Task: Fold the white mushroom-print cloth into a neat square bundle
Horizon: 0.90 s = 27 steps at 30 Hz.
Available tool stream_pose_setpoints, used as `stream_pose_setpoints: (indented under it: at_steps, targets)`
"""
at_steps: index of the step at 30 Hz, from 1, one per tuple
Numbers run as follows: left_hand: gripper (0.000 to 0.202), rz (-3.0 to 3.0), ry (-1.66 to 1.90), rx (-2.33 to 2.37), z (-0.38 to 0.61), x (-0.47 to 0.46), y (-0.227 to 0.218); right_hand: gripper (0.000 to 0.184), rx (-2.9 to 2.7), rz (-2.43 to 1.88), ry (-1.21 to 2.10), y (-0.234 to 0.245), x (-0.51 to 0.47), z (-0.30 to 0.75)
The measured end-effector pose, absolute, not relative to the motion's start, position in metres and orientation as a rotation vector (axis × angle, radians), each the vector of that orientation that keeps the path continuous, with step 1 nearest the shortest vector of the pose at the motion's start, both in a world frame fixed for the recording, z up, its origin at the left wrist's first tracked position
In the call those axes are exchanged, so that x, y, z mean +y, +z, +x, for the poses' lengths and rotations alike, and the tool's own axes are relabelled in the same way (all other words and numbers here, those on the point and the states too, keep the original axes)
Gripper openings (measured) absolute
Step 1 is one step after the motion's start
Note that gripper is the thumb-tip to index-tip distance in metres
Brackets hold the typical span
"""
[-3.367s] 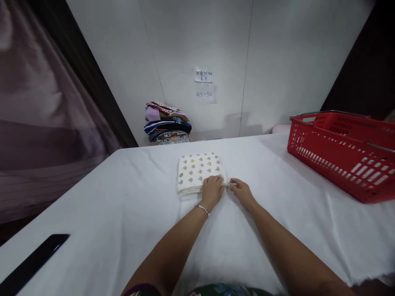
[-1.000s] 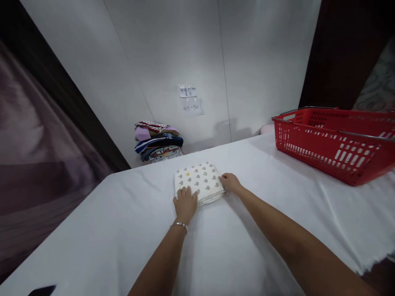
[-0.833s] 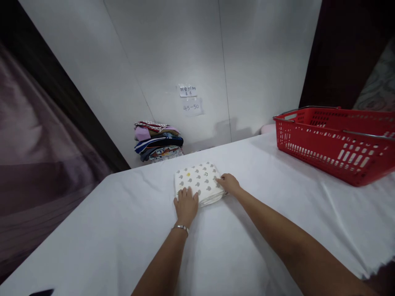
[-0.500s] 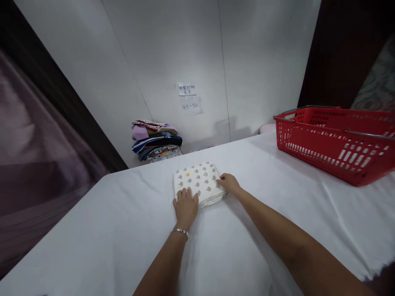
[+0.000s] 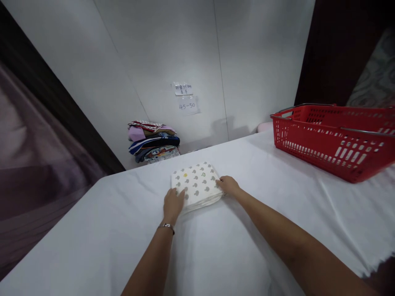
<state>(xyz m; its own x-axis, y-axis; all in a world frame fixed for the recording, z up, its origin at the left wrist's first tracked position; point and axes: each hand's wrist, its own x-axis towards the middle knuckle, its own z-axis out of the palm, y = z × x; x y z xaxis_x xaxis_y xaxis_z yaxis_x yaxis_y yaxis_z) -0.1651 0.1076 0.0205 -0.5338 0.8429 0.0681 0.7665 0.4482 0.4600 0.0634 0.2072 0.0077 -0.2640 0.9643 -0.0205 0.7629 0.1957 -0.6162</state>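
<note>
A folded white cloth with grey tree-like prints and small yellow and green marks lies flat on the white-covered table. At its near left corner is my left hand, thumb over the top and fingers along the side, gripping the edge. My right hand pinches the right edge, thumb on top and the other fingers tucked under or behind. Several folded layers show along the near side.
A red plastic basket with metal handles stands at the table's right. Behind the far edge rises a pile of folded clothes. Handwritten paper signs hang on the pale wall. A mauve curtain hangs at left.
My left hand has moved left, from lying on the cloth's near edge to its near left corner. My right hand stays at the right edge. The view has shifted slightly.
</note>
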Motion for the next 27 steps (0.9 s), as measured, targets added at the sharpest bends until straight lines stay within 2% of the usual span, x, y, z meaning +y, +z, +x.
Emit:
stream_pose_setpoints:
  at_steps: [5,11,20,27]
  targets:
    - [0.058,1.195,0.637,2.532,-0.184,0.111,0.017,0.036,-2.152,-1.621,0.686,0.010,0.202,0.061]
    - [0.048,1.234,0.617,2.541,-0.185,0.105,0.017,0.034,-2.131,-1.591,0.592,0.009,0.196,0.058]
    - [0.050,1.266,0.514,2.542,-0.190,0.107,0.018,0.033,-2.123,-1.629,0.645,0.013,0.208,0.056]
    - [0.050,1.267,0.510,2.560,-0.196,0.105,0.010,0.025,-2.131,-1.631,0.609,0.010,0.207,0.052]
